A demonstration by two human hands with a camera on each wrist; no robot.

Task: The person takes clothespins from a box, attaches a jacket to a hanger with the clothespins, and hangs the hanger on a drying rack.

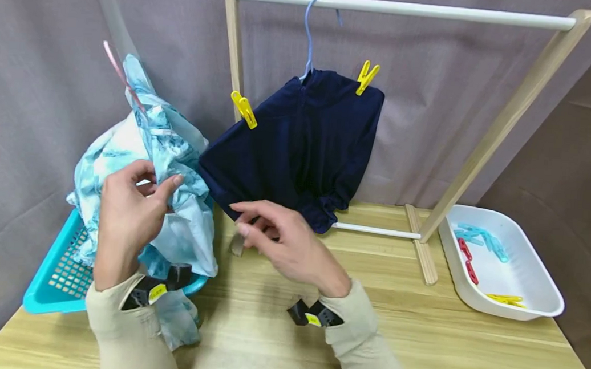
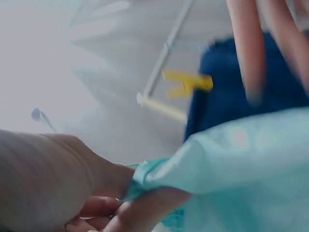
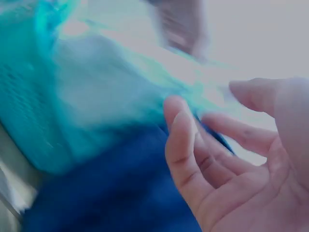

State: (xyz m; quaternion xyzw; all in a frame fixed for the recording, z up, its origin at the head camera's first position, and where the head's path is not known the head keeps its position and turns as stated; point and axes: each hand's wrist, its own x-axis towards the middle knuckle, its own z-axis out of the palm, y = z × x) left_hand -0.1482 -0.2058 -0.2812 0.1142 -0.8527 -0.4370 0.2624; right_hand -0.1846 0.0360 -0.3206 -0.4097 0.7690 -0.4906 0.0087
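Note:
My left hand (image 1: 136, 207) pinches the edge of a light-blue tie-dye garment (image 1: 185, 222) between thumb and fingers. A pink hanger (image 1: 116, 63) sticks up out of this cloth, its lower part hidden. In the left wrist view the fabric (image 2: 241, 159) stretches rightward from the pinching thumb. My right hand (image 1: 288, 241) hovers by the lower edge of a navy garment (image 1: 287, 149), fingers loosely bent. The right wrist view shows its thumb and fingers (image 3: 181, 150) apart, nothing between them. The navy garment hangs on a blue hanger (image 1: 308, 37) with yellow clothespins (image 1: 367, 78) at both sides.
A drying rack with a white bar (image 1: 416, 10) and wooden legs (image 1: 505, 130) stands at the back. Beneath the tie-dye cloth is a turquoise basket (image 1: 44, 284). At right, a white tray (image 1: 532, 264) holds blue, red and yellow clothespins. Everything stands on a wooden tabletop (image 1: 264, 342).

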